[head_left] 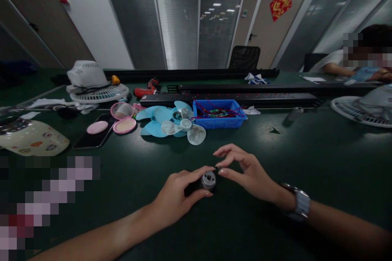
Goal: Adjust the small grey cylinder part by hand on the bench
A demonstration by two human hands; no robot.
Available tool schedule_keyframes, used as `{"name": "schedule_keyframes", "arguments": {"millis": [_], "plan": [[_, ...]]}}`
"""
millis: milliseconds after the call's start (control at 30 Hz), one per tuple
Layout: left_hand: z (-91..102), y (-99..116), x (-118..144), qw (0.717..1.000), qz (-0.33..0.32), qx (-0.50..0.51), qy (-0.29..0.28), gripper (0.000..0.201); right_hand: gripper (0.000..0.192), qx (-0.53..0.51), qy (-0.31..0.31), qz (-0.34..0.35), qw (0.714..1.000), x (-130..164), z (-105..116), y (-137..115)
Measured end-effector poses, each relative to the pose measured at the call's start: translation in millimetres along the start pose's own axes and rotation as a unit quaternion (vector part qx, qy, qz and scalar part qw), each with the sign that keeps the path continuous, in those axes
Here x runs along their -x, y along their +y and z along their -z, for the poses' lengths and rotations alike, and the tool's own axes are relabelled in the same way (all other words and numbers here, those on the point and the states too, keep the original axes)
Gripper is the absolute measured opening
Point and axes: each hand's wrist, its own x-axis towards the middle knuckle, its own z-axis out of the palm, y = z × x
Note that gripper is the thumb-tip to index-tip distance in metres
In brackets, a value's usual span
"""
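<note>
Centrally, the left hand [180, 189] grips a metal cylinder [208, 181] over the bench [260, 142], and the right hand [249, 171] pinches a small dark piece [218, 168] beside its rim; green surface stretches toward the near edge of the blue bin [222, 122].

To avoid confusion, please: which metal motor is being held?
The nearer motor, in the left hand's grip; the other motor sits untouched near the rightmost fan.

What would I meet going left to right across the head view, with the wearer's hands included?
Cream stickered housing → dark flat slab → left hand → metal cylinder → right hand → wristwatch → white grilled fan part.
</note>
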Motion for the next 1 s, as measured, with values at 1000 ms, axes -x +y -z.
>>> {"name": "schedule_keyframes", "arguments": {"millis": [1000], "plan": [[-2.3,-7.3,1.0,1.0,-0.004,-0.002,-0.012,0.052,0.021,0.092,0.004,0.058,0.994,7.5,17.9,-2.5]]}}
